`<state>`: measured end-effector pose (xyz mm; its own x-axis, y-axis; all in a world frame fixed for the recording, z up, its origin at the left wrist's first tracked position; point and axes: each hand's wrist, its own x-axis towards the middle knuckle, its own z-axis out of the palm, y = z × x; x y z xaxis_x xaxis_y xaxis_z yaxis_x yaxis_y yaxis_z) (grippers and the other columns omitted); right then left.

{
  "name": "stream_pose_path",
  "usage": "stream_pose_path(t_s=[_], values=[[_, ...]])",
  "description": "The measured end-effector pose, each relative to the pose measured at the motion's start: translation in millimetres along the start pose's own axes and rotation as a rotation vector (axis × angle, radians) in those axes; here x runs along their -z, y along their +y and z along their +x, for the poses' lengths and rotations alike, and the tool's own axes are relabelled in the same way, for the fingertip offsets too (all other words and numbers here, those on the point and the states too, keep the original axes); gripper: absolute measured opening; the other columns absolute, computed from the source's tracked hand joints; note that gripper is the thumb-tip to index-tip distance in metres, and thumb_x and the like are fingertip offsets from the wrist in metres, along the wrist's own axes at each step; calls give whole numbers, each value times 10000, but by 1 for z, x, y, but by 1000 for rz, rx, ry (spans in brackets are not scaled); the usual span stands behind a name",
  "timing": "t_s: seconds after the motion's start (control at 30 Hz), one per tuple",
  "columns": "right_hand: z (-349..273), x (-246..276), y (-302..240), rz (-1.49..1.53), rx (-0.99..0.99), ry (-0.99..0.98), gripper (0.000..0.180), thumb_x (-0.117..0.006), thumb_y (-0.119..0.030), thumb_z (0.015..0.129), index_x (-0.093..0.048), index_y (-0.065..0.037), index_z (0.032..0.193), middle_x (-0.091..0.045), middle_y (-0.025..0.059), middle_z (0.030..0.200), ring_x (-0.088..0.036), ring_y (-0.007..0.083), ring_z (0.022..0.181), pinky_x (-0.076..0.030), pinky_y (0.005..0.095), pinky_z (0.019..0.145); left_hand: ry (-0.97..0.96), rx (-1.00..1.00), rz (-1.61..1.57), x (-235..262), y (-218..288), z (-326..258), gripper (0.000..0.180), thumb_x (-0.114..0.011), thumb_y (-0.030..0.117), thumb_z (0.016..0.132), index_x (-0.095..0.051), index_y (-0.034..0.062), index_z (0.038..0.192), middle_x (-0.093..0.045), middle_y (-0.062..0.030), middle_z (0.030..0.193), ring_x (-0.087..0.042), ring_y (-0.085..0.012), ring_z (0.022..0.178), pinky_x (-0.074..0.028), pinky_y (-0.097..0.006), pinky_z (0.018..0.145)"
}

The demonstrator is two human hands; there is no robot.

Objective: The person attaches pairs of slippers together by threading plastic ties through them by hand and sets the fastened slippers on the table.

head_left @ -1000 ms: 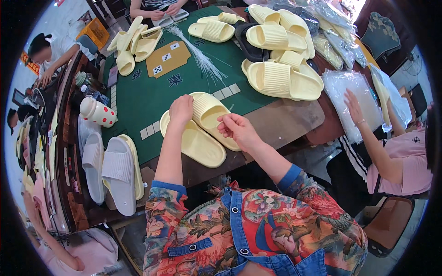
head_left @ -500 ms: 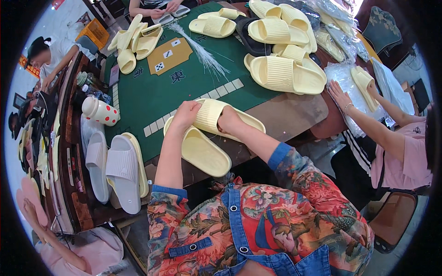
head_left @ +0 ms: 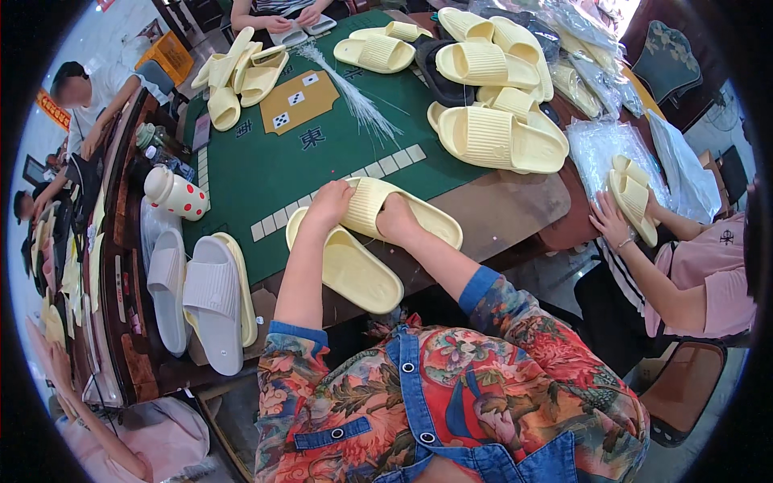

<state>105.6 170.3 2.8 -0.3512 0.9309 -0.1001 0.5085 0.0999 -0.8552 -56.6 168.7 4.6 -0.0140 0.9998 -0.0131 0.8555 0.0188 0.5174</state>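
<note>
A pair of pale yellow slide slippers lies at the near table edge, the near slipper point(head_left: 362, 278) overlapping the far slipper point(head_left: 431, 221). My left hand point(head_left: 330, 203) is closed at the toe side of the far slipper's ribbed strap, its thumb side against it. My right hand point(head_left: 397, 220) reaches into that strap's opening from the heel side, fingers curled. Its fingertips are hidden under the strap, and what they hold cannot be made out. Beyond my hands, a bundle of thin white plastic ties point(head_left: 354, 97) fans across the green table mat point(head_left: 241, 173).
Yellow slippers point(head_left: 503, 137) are piled at the far right, with another group point(head_left: 241, 76) far left. Grey slippers point(head_left: 213, 294) and a dotted white bottle point(head_left: 173, 191) stand left. At right, a co-worker's hand point(head_left: 612, 221) handles a slipper over clear bags point(head_left: 604, 145).
My right hand has reached slightly deeper under the far slipper's strap, and my left hand has shifted a little. The co-worker at right has drawn a slipper nearer.
</note>
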Motion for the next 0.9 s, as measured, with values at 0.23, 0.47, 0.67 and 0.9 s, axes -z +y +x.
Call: stream_pose_path(t_s=[0.23, 0.47, 0.67, 0.9], values=[[-7, 4, -5, 105, 139, 23, 313, -548, -149, 758, -565, 45, 1002, -590, 232, 954, -571, 336, 922, -452, 384, 769, 88, 6, 87, 5, 9, -2, 223, -437, 179, 847, -540, -18, 835, -579, -224, 830, -542, -394, 824, -428, -433, 717], [-58, -50, -20, 996, -164, -302, 280, -495, -159, 857, -420, 0, 1075, -518, 80, 916, -553, 142, 732, -472, 259, 624, 718, 213, -950, 39, -12, -10, 269, -341, 246, 935, -447, 92, 741, -437, 7, 600, -368, -61, 478, -292, -217, 404], [-83, -3, -21, 6, 398, -402, 276, -555, -200, 826, -536, 11, 1004, -582, 111, 827, -592, 162, 675, -479, 272, 617, 701, 183, -993, 23, -14, -42, 277, -353, 268, 936, -430, 105, 726, -388, 43, 572, -303, -34, 436, -240, -195, 372], [0, 21, -81, 225, 658, -29, 213, -571, -167, 812, -561, -14, 961, -608, 92, 776, -557, 129, 635, -451, 269, 568, 740, 144, -1016, 23, -5, -54, 264, -414, 261, 920, -470, 88, 729, -355, 59, 551, -300, -20, 477, -254, -181, 429]])
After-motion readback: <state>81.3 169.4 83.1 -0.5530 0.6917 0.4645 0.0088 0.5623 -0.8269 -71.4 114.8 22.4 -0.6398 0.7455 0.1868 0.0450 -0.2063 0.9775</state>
